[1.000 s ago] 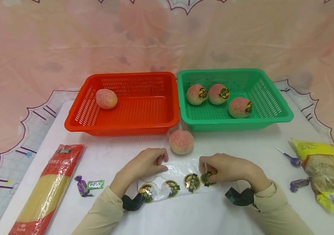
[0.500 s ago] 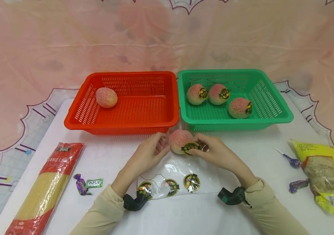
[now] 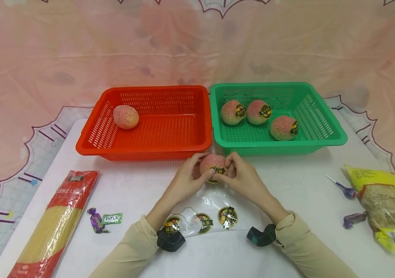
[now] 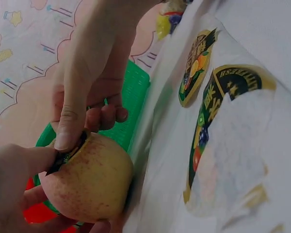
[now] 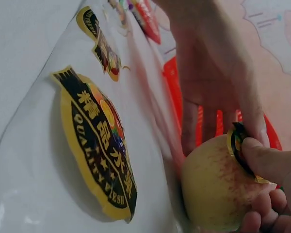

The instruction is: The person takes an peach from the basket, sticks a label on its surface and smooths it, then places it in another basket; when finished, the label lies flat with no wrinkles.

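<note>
Right before the meeting point of the two baskets, there was the peach (image 3: 208,163), low at the white tabletop (image 3: 295,177), a hand on either side! The left hand (image 3: 188,180) had its fingers curled round one flank, its thumb on a black-and-gold sticker (image 3: 217,169). And the right hand (image 3: 243,178) matched it from the other side, fingers bent in against the fruit, thumb pressing that same sticker to the skin, the thumb tips close together.

Nearer the person, between the forearms, lay a clear sheet (image 3: 211,197) bearing three more stickers (image 3: 227,217) in a row. Behind, the red basket (image 3: 145,151) held a lone peach without a visible label; beside it, the green basket (image 3: 281,143) had three labelled peaches (image 3: 258,112)!

Out left, a noodle packet (image 3: 53,226) lay aslant, two wrapped sweets (image 3: 112,218) next to it. Far right, a lollipop (image 3: 348,191) and a purple sweet (image 3: 354,219) sat by a yellow bag (image 3: 389,208).
</note>
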`<state>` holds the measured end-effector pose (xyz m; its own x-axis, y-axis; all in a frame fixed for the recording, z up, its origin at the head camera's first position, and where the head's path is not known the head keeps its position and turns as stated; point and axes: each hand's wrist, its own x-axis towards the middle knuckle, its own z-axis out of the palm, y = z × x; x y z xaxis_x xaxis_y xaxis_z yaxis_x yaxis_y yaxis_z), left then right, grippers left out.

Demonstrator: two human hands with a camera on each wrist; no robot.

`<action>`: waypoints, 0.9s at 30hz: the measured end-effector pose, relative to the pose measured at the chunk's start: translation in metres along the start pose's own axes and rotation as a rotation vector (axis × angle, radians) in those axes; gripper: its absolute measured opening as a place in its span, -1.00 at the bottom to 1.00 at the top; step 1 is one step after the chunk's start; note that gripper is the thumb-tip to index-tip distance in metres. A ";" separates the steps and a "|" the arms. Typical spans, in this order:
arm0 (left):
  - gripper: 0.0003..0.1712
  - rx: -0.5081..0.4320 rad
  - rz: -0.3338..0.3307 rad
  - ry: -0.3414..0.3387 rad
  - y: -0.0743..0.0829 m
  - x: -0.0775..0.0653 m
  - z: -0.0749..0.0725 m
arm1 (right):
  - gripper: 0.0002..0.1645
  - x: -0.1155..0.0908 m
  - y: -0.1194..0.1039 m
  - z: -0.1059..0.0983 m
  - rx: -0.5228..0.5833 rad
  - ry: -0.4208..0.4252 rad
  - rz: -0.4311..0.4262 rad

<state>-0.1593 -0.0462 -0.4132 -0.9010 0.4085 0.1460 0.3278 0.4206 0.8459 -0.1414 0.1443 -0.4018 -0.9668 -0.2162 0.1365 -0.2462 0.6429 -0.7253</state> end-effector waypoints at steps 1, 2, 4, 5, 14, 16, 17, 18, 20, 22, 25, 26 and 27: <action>-0.44 -0.021 -0.005 0.004 -0.001 0.001 0.001 | -0.48 0.001 0.001 0.000 -0.005 0.003 0.006; -0.44 -0.055 -0.013 0.004 -0.001 0.002 0.002 | -0.44 0.001 0.003 0.000 -0.004 0.006 0.009; -0.44 -0.118 -0.036 -0.004 -0.001 0.004 0.004 | -0.34 0.002 0.006 0.000 0.010 -0.003 0.000; -0.44 -0.137 -0.036 -0.007 -0.001 0.005 0.005 | -0.29 0.003 0.008 0.000 0.037 -0.019 -0.007; -0.42 -0.149 -0.117 0.026 0.003 0.009 0.013 | -0.21 0.007 0.018 -0.001 0.244 -0.166 -0.062; -0.37 -0.149 -0.119 0.047 0.003 0.008 0.015 | -0.26 0.007 0.021 -0.001 0.271 -0.168 -0.060; -0.36 -0.152 -0.115 0.054 0.002 0.008 0.016 | -0.29 0.007 0.023 -0.001 0.287 -0.170 -0.057; -0.36 -0.156 -0.110 0.056 0.001 0.007 0.016 | -0.32 0.007 0.025 -0.001 0.309 -0.171 -0.050; -0.36 -0.154 -0.104 0.058 0.000 0.007 0.017 | -0.38 0.007 0.027 -0.001 0.343 -0.168 -0.037; -0.37 -0.154 -0.107 0.046 -0.003 0.007 0.016 | -0.42 0.007 0.029 0.000 0.363 -0.156 -0.044; -0.33 -0.117 -0.095 0.016 -0.007 0.008 0.011 | -0.49 0.007 0.029 0.001 0.370 -0.133 -0.053; -0.30 -0.087 -0.084 0.004 -0.007 0.008 0.010 | -0.56 0.007 0.030 0.001 0.369 -0.110 -0.033; -0.26 -0.050 -0.062 -0.010 -0.007 0.008 0.008 | -0.62 0.008 0.030 0.001 0.364 -0.085 -0.012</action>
<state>-0.1662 -0.0397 -0.4220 -0.9161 0.3914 0.0871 0.2563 0.4044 0.8780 -0.1562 0.1615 -0.4228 -0.9511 -0.2919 0.1008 -0.2016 0.3396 -0.9187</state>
